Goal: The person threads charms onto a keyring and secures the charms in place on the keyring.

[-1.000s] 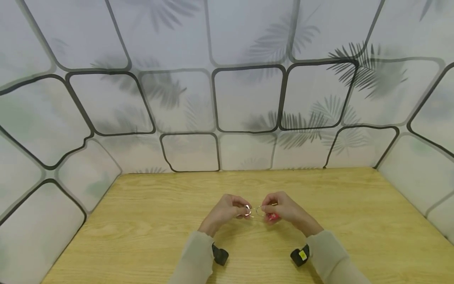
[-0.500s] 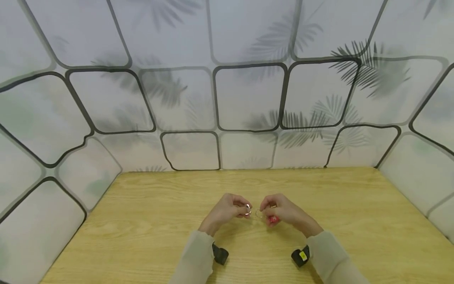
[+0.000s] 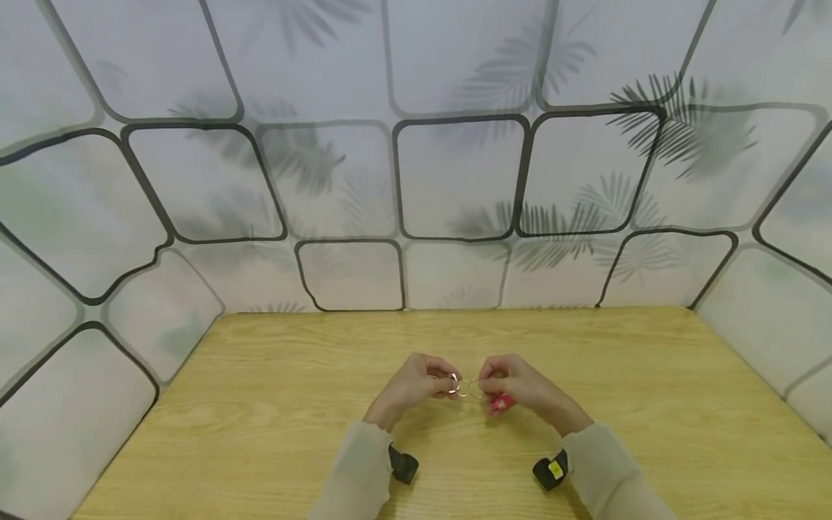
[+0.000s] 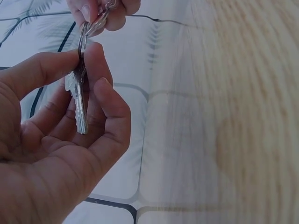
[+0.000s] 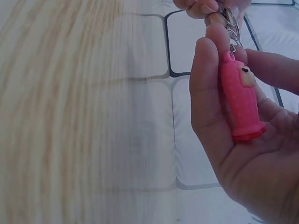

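Note:
My left hand [image 3: 411, 384] pinches a key ring [image 4: 82, 39] between thumb and index finger. From it hangs a silver key [image 4: 80, 105], down in front of the curled fingers in the left wrist view. Facing it, my right hand [image 3: 521, 383] pinches the metal ring [image 5: 232, 22] of a keychain. A pink figure charm [image 5: 240, 100] with a pale face patch hangs from this keychain by a short chain, against the right palm. The rings meet or overlap between the two hands; whether they are linked I cannot tell.
Both hands are above a light wood table [image 3: 292, 433]. Patterned fabric walls [image 3: 455, 180] with dark outlines and leaf prints enclose its back and sides. Black wrist cameras are strapped on at the left [image 3: 404, 468] and right [image 3: 550, 469] cuffs.
Half a second ago a small gap showed between the rings; now they bridge the space between the hands. The right fingers have shifted slightly and the pink charm shows a little more.

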`<move>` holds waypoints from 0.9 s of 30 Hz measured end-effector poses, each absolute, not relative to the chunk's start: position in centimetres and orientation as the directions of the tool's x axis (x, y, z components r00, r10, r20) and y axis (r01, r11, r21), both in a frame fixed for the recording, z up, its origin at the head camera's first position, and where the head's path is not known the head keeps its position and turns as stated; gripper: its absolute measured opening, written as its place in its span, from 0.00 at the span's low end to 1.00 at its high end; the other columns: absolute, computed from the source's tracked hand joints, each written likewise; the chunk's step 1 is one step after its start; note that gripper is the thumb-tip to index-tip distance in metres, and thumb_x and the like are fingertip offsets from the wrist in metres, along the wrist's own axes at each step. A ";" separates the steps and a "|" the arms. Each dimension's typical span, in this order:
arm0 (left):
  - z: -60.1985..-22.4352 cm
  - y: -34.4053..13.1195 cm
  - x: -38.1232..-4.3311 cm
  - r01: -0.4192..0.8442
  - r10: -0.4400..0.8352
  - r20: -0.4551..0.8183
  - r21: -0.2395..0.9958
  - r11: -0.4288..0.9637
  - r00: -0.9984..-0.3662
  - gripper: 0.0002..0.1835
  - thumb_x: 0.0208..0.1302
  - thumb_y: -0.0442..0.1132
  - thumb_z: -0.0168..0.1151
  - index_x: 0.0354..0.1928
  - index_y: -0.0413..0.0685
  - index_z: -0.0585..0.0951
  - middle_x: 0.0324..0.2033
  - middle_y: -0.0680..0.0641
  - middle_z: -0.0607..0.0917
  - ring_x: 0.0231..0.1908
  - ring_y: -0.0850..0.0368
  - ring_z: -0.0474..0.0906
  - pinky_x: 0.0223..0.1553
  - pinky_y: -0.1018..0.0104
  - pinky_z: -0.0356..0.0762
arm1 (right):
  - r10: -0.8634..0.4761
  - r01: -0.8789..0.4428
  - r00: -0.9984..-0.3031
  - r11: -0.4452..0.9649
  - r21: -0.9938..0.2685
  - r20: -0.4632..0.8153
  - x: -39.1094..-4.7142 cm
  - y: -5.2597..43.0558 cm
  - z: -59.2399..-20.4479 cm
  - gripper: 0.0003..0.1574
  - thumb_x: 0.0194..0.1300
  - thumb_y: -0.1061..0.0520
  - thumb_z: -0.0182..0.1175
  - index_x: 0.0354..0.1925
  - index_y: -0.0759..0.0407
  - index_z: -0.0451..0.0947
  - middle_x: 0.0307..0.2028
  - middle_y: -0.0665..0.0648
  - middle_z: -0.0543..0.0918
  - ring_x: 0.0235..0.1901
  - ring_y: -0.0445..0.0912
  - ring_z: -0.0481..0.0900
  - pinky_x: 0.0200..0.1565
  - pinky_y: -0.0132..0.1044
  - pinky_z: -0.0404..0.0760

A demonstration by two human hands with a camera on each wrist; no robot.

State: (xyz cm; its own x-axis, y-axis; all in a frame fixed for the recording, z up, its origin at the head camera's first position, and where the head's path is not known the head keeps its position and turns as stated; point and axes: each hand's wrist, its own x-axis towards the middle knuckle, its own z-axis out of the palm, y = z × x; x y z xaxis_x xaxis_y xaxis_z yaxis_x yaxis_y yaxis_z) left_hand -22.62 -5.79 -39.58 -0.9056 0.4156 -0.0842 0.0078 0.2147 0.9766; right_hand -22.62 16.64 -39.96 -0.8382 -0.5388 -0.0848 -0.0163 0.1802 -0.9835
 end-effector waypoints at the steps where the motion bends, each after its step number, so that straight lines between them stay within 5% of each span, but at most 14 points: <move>1: -39.6 -5.8 -22.6 0.005 0.414 -0.087 0.976 0.217 -0.906 0.09 0.69 0.28 0.63 0.46 0.27 0.84 0.31 0.46 0.87 0.36 0.49 0.88 0.44 0.55 0.85 | -0.538 -0.011 -0.839 0.169 -0.985 -0.083 -22.6 16.7 -40.0 0.07 0.73 0.69 0.53 0.36 0.75 0.72 0.24 0.59 0.81 0.23 0.44 0.81 0.28 0.36 0.84; 11: -40.0 -5.6 -22.7 0.011 0.413 -0.079 0.977 0.212 -0.907 0.09 0.67 0.26 0.63 0.46 0.26 0.84 0.31 0.47 0.86 0.34 0.50 0.88 0.41 0.60 0.85 | -0.500 -0.001 -0.864 0.130 -0.992 -0.065 -22.8 16.7 -40.3 0.06 0.73 0.71 0.51 0.38 0.76 0.71 0.25 0.57 0.80 0.26 0.46 0.86 0.32 0.36 0.86; 22: -39.4 -5.5 -22.7 0.024 0.408 -0.077 0.972 0.236 -0.910 0.09 0.70 0.28 0.62 0.47 0.28 0.84 0.33 0.46 0.86 0.36 0.49 0.87 0.43 0.56 0.85 | -0.495 -0.063 -0.867 0.205 -0.977 -0.047 -22.8 16.3 -40.3 0.08 0.71 0.69 0.51 0.40 0.77 0.72 0.23 0.57 0.81 0.25 0.49 0.85 0.25 0.35 0.82; 27: -39.3 -5.6 -22.8 0.037 0.404 -0.074 0.965 0.261 -0.912 0.09 0.69 0.28 0.63 0.46 0.29 0.85 0.31 0.47 0.87 0.36 0.47 0.87 0.43 0.56 0.85 | -0.483 -0.072 -0.875 0.220 -0.973 -0.045 -23.0 16.4 -40.3 0.11 0.73 0.66 0.55 0.38 0.78 0.73 0.24 0.56 0.83 0.29 0.49 0.86 0.35 0.42 0.86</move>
State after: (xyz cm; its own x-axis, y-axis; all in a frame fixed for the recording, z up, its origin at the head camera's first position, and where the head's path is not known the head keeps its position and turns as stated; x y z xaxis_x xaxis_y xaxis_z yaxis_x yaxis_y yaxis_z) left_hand -22.76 -5.64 -39.26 -0.9117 0.4040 -0.0742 0.0371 0.2610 0.9646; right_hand -23.00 16.44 -40.26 -0.8745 -0.4829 -0.0449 -0.0715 0.2201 -0.9729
